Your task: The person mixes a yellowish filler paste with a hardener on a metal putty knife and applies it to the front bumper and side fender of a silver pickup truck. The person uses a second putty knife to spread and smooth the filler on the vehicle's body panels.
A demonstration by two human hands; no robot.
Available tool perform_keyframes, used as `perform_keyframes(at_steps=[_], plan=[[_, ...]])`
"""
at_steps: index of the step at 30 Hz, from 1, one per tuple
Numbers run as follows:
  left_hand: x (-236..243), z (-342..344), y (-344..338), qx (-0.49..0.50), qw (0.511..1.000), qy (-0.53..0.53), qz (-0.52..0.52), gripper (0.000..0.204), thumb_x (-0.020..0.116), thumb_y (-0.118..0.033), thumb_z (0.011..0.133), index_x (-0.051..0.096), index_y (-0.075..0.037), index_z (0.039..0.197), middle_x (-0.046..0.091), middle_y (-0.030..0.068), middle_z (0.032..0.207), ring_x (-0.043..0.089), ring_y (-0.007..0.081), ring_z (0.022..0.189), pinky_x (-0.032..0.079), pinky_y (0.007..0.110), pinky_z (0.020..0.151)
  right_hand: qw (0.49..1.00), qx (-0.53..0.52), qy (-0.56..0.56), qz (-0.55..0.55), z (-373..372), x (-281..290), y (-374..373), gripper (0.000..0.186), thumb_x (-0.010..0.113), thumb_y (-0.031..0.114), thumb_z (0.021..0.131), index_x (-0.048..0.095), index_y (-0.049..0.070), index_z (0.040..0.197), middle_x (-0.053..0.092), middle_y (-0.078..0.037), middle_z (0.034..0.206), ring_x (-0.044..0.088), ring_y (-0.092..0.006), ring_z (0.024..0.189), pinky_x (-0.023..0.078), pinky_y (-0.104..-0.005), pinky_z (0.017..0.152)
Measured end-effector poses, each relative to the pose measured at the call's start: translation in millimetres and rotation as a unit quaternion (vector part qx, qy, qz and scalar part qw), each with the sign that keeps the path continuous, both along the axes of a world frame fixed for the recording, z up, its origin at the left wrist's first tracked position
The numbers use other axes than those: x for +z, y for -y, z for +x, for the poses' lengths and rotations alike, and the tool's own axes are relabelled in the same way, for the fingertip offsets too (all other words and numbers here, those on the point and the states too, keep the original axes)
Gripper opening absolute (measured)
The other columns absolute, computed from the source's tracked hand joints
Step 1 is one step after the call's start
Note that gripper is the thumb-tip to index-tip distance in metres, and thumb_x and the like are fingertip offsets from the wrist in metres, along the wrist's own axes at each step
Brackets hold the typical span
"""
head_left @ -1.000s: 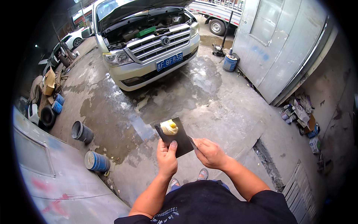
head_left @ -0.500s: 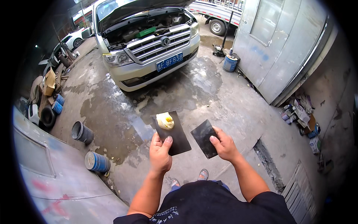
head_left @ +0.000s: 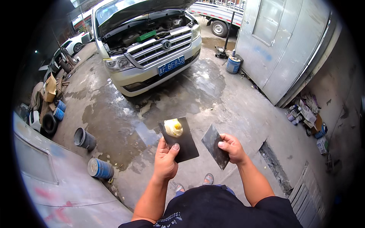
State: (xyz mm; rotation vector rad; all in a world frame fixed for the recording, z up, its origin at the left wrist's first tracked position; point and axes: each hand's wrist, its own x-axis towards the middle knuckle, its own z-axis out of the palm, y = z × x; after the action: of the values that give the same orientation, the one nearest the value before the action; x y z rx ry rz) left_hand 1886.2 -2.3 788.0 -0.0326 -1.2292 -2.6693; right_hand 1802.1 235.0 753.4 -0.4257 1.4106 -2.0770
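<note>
Right hand (head_left: 232, 149) just tipped its pinched dark plate (head_left: 214, 147); left hand (head_left: 166, 161) clamps plate two (head_left: 187, 146) (I see one creamy dollop (head_left: 173, 128) aboard).

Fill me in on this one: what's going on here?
A person holds a dark sheet in the left hand, with a lump of pale yellow paste near its far end. The right hand grips a second sheet, held apart from the first and tilted. Beyond the hands stands a van with its hood up; two buckets are on the ground to the left.
</note>
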Motion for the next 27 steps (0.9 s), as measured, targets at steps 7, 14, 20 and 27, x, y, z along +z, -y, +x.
perform_keyframes(at_steps=[7,14,20,27], plan=[[-11,7,-4,-0.074,0.997,-0.029,0.017,0.040,0.043,-0.013,0.101,0.040,-0.004,0.140,0.051,0.0072,0.135,0.047,0.0180,0.124,0.035,0.035,0.106,0.977,-0.023,-0.107,0.183,24,19,26,0.031,0.064,0.015,0.090,0.052,-0.001,0.113,0.066,-0.006,0.093,0.059,-0.0071,0.081,0.047,-0.0243,0.071],[-33,3,11,-0.103,0.964,-0.038,-0.244,0.049,0.040,-0.033,0.102,0.040,-0.003,0.141,0.048,0.0052,0.129,0.050,0.0168,0.112,0.039,0.033,0.100,0.994,0.026,-0.082,0.066,5,39,39,0.032,0.063,0.012,0.091,0.048,-0.002,0.115,0.065,-0.008,0.098,0.060,-0.0093,0.087,0.048,-0.0247,0.076],[-27,7,28,-0.234,0.958,0.082,-0.147,0.056,0.043,-0.041,0.100,0.043,0.001,0.137,0.051,0.0132,0.125,0.058,0.0210,0.104,0.052,0.039,0.085,0.987,0.001,-0.160,-0.026,-7,76,35,0.046,0.061,0.006,0.092,0.044,-0.001,0.134,0.062,-0.012,0.116,0.060,-0.0139,0.102,0.049,-0.0288,0.088],[-47,22,33,-0.371,0.902,-0.008,0.221,0.068,0.045,-0.051,0.095,0.032,-0.004,0.142,0.047,0.0209,0.133,0.057,0.0453,0.104,0.051,0.058,0.074,0.906,0.154,-0.392,0.036,11,99,48,0.051,0.054,-0.015,0.073,0.063,0.008,0.118,0.058,-0.012,0.123,0.052,-0.0284,0.118,0.045,-0.0362,0.094]])
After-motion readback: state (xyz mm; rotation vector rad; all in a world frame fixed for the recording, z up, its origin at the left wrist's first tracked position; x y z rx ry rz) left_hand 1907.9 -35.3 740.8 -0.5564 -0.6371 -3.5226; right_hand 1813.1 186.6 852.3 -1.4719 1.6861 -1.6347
